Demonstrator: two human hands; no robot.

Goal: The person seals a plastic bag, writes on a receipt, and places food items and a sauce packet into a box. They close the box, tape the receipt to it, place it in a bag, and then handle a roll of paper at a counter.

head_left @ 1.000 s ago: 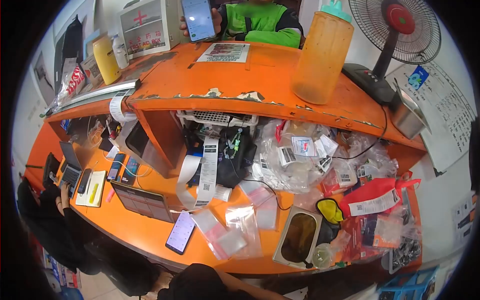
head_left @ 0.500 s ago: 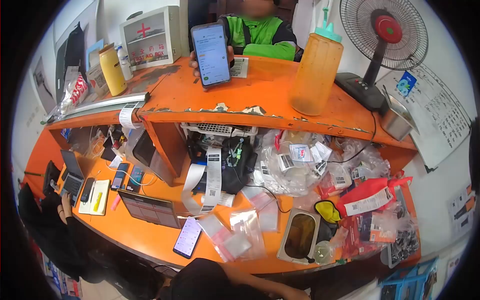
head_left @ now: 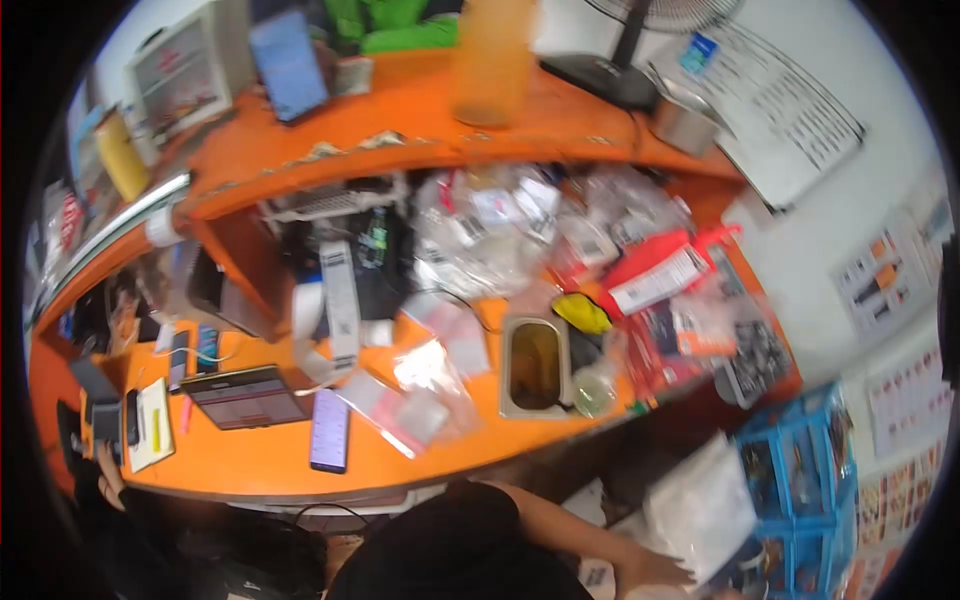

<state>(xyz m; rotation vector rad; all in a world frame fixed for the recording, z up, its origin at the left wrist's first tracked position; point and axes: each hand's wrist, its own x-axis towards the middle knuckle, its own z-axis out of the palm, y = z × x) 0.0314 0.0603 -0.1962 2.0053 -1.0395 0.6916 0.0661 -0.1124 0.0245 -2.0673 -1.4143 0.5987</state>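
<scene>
My right arm reaches from the bottom centre toward the lower right. My right hand [head_left: 655,570] is blurred, with its fingers stretched out beside a white plastic bag [head_left: 700,505]. Whether they touch cannot be made out. My left hand is out of view. On the orange desk [head_left: 240,465] above my arm are a metal tray with brown contents [head_left: 535,368], clear plastic bags [head_left: 420,400], a lit phone [head_left: 330,430] and a tablet or laptop screen [head_left: 247,398].
Across the raised counter [head_left: 400,115], a person in green holds a phone [head_left: 288,68]. A co-worker's hand [head_left: 110,475] rests near a laptop at the left. Blue drawers [head_left: 795,460] stand at the lower right. A red package [head_left: 660,275] lies among plastic bags.
The view has swung to the right and down, blurring the picture. My right hand, the white plastic bag and more of the blue drawers have come into view.
</scene>
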